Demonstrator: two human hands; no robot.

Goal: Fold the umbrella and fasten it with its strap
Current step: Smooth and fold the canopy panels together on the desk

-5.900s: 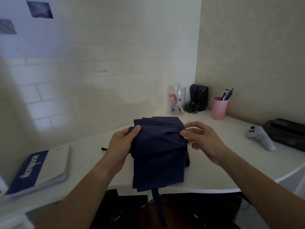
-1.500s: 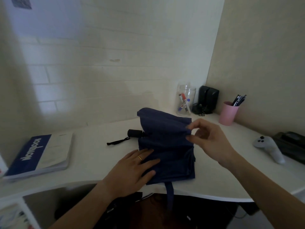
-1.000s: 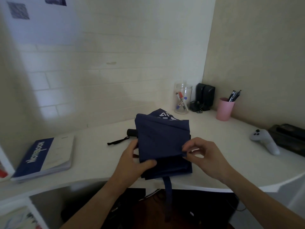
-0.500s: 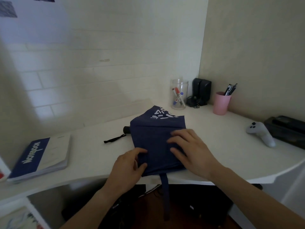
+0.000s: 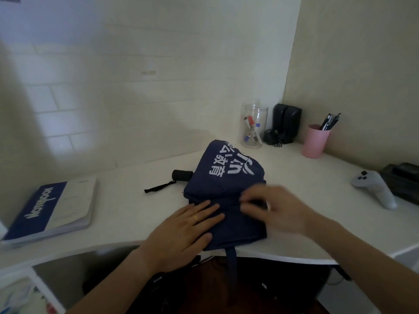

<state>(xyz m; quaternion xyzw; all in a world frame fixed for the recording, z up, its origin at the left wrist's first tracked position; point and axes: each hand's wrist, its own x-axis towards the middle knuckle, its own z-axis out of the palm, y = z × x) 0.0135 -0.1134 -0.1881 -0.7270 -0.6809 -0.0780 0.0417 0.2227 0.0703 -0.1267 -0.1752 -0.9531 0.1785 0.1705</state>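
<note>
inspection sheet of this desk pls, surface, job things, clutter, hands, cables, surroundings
surface: white desk, curved front edge
job's things: navy umbrella lying flat, partly folded; strap hangs unfastened over the edge
clutter: notebook, jar of markers, pink cup of pens, controller
grippers: left hand flat on the fabric; right hand blurred on it
cables: tangle by the speakers
surroundings: pale brick-pattern wall

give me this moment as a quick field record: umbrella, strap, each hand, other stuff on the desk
umbrella: navy canopy lying flattened on the white desk, black handle sticking out left
strap: unfastened, hanging over the desk's front edge
left hand: flat, pressing the canopy down
right hand: on the fabric, blurred; grip unclear
others: notebook, marker jar, pink pen cup, game controller
</note>
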